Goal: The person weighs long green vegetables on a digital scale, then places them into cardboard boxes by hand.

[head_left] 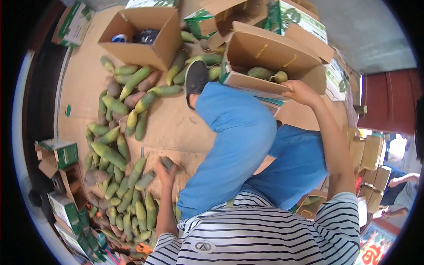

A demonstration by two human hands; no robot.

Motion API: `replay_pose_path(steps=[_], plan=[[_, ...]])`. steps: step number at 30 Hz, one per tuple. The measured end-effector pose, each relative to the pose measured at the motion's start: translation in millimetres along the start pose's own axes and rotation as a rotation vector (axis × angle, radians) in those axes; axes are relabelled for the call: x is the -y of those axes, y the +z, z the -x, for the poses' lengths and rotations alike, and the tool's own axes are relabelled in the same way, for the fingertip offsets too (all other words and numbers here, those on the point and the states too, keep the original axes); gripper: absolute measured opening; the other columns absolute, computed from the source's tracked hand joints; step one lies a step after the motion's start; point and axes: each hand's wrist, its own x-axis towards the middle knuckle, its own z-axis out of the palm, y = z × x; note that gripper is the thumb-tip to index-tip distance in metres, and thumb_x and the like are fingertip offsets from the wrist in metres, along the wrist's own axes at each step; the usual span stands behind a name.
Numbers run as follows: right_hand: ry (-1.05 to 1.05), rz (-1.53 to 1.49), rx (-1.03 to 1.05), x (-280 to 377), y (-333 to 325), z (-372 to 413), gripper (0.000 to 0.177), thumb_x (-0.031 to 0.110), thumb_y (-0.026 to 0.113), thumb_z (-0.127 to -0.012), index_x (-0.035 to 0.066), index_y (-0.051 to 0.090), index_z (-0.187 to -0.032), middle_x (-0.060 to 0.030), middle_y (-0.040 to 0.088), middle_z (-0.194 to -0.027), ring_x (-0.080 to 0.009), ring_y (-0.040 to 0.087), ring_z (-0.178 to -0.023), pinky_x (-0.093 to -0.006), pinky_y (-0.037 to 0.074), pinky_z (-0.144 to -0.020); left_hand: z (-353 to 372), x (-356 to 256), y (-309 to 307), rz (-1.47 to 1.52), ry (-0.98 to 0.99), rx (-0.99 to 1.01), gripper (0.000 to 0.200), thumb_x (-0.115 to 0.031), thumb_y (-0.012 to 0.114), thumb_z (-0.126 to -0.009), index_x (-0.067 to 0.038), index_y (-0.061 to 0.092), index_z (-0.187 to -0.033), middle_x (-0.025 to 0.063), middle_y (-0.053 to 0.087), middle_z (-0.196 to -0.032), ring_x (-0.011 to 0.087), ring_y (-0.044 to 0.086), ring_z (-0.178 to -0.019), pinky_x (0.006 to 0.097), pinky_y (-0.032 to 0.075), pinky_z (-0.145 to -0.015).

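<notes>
My left hand (pixel 166 177) is closed around a short dark green radish (pixel 167 163), held low over the cardboard-covered floor beside a large pile of green radishes (pixel 109 154). Another greyish-green radish (pixel 146 180) lies just left of that hand. On the other side, my right hand (pixel 304 92) grips the near edge of an open cardboard box (pixel 265 84), its fingers curled over the rim. Inside this box are a few green radishes (pixel 260 73), one with its pale round end toward me. Darker reddish-brown roots (pixel 150 81) lie mixed into the pile.
A brown box (pixel 170 42) holding a dark bag stands at the back. Green-and-white cartons (pixel 75 24) line the left wall and back. My bent leg (pixel 238 110) and dark shoe (pixel 196 78) lie between pile and box. Another person's arm (pixel 404 179) shows at far right near stacked boxes (pixel 373 152).
</notes>
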Motion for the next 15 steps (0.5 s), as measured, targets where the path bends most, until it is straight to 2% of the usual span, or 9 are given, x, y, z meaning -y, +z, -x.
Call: replay_pose_path(steps=[1,3,5,7,9,11,13,15], plan=[[0.007,0.017,0.012,-2.5,1.4,-0.6,0.028,0.018,0.062,-0.078,0.003,0.061,-0.103,-0.0195,0.062,-0.095,-0.0356,0.058,-0.091,-0.0421,0.046,-0.079,-27.1,-21.8,-13.7,-0.017,0.084,-0.124,0.074,-0.012,0.073,-0.071,0.004,0.034,-0.131,0.0209,0.044,-0.126,0.0333,0.045,-0.117,0.0396,0.036,-0.098],[0.015,0.044,0.013,-7.4,4.6,1.0,0.031,0.019,0.062,-0.079,0.005,0.061,-0.107,-0.0185,0.063,-0.097,-0.0348,0.058,-0.093,-0.0423,0.046,-0.08,-77.1,-96.3,-51.6,0.407,0.027,-0.272,0.071,-0.009,0.072,-0.074,0.004,0.032,-0.131,0.0164,0.045,-0.124,0.027,0.046,-0.114,0.0372,0.038,-0.097],[0.015,0.065,-0.005,-8.8,8.1,1.7,0.034,0.02,0.062,-0.079,0.007,0.06,-0.11,-0.0176,0.063,-0.099,-0.0339,0.058,-0.096,-0.0422,0.046,-0.082,-115.0,-164.6,-88.7,0.634,0.106,-0.357,0.071,-0.007,0.072,-0.077,0.003,0.029,-0.132,0.0143,0.044,-0.123,0.0224,0.046,-0.111,0.0342,0.04,-0.095],[0.054,0.084,0.034,-1.9,4.8,2.2,0.036,0.021,0.062,-0.08,0.008,0.059,-0.113,-0.0173,0.062,-0.102,-0.0329,0.058,-0.098,-0.0417,0.046,-0.084,-129.3,-257.1,-119.2,0.803,0.209,-0.45,0.07,-0.006,0.071,-0.077,0.001,0.028,-0.132,0.0153,0.044,-0.123,0.022,0.048,-0.11,0.0344,0.041,-0.094],[0.059,0.088,0.058,-0.7,3.5,2.8,0.037,0.021,0.062,-0.08,0.008,0.059,-0.114,-0.0173,0.062,-0.103,-0.0329,0.058,-0.099,-0.0417,0.046,-0.085,-136.9,-335.0,-124.2,1.052,0.352,-0.471,0.069,-0.006,0.072,-0.076,0.0,0.029,-0.131,0.0139,0.045,-0.12,0.0213,0.048,-0.109,0.0352,0.043,-0.094],[0.056,0.107,0.027,-3.4,6.1,3.2,0.037,0.021,0.062,-0.08,0.008,0.059,-0.114,-0.0172,0.062,-0.102,-0.0328,0.058,-0.099,-0.0419,0.045,-0.085,-145.3,-388.4,-108.0,1.089,0.455,-0.446,0.071,-0.004,0.073,-0.075,0.0,0.029,-0.13,0.0125,0.047,-0.118,0.0208,0.048,-0.109,0.0362,0.044,-0.093],[0.046,0.12,-0.007,-7.0,9.1,2.3,0.037,0.022,0.062,-0.08,0.008,0.059,-0.114,-0.0173,0.063,-0.102,-0.033,0.058,-0.099,-0.0421,0.045,-0.085,-151.9,-422.6,-81.5,1.011,0.616,-0.308,0.065,-0.008,0.072,-0.076,0.0,0.034,-0.127,0.0131,0.048,-0.116,0.0226,0.049,-0.107,0.0364,0.044,-0.091],[0.036,0.12,-0.043,-10.6,13.2,3.7,0.037,0.022,0.062,-0.08,0.007,0.059,-0.114,-0.0176,0.062,-0.101,-0.0334,0.058,-0.099,-0.0421,0.045,-0.085,-162.5,-415.5,-49.2,0.582,0.65,-0.221,0.055,-0.015,0.07,-0.078,0.001,0.041,-0.122,0.0169,0.05,-0.114,0.0276,0.051,-0.104,0.0377,0.043,-0.089]])
